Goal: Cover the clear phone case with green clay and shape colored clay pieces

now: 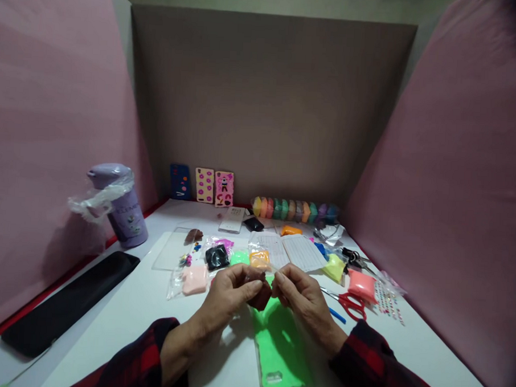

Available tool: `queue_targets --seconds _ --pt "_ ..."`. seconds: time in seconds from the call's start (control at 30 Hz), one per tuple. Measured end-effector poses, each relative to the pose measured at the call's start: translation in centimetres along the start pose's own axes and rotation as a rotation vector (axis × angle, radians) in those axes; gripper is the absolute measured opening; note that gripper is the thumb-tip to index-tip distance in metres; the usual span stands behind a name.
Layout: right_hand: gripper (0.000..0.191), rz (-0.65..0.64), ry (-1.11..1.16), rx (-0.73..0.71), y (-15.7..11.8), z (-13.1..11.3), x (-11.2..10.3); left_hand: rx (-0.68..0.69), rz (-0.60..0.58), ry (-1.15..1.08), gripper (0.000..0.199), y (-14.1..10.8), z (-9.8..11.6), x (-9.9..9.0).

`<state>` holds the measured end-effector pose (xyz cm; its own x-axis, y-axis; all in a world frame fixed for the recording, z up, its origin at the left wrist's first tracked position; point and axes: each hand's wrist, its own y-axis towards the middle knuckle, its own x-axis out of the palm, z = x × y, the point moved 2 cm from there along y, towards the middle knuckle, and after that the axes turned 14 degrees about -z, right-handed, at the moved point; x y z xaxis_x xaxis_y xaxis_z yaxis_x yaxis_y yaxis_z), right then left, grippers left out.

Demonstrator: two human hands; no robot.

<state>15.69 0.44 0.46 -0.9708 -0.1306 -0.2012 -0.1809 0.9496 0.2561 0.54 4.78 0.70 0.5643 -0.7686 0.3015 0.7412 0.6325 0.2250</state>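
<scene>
Toward the table's left edge, a purple bottle (128, 219) with plastic film about its upper part, and nearer the front, a long black case (71, 302). Along the back edge toward the left corner, three decorated phone cases (205, 185). In from the left edge, a clear sheet (174, 252) bearing a brown lump (193, 236), then packets of pink clay (195, 280) and black clay (217, 257).

At center, above the table's near edge, a left hand (234, 289) clamped on brown clay (260, 297), thumb on top. Below, reaching to the near edge, a green phone case (279, 345), partly in shadow. Just right of the clay, a right hand (300, 295), fingertips drawn together; impossible to tell whether on a bit of clay. Step in hand, judging by the pose: working the brown clay, perhaps pinching off a piece. Called for in the next move, by the look of it: a steady left hold, a light right pinch, and care over the green surface below.

Behind, an open notebook (304, 254). Farther right, red-handled scissors (353, 305), a blue pen (337, 315), yellow clay (335, 269) and, toward the right edge, coral clay (362, 286) beside a bead sheet (389, 305).
</scene>
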Motion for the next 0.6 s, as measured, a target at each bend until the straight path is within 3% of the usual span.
queue_targets --seconds 0.3,0.5,0.6 --pt "0.025 -0.013 -0.081 -0.037 0.0 -0.67 -0.08 -0.004 0.108 0.016 0.021 -0.12 0.09 -0.24" --pt "0.029 0.005 -0.049 -0.048 -0.15 -0.63 0.19 0.006 0.009 -0.001 0.023 -0.25 0.15 0.25" --pt "0.033 -0.027 0.022 -0.028 -0.14 -0.68 0.2 0.005 0.015 0.04 0.023 -0.33 0.23 0.06"
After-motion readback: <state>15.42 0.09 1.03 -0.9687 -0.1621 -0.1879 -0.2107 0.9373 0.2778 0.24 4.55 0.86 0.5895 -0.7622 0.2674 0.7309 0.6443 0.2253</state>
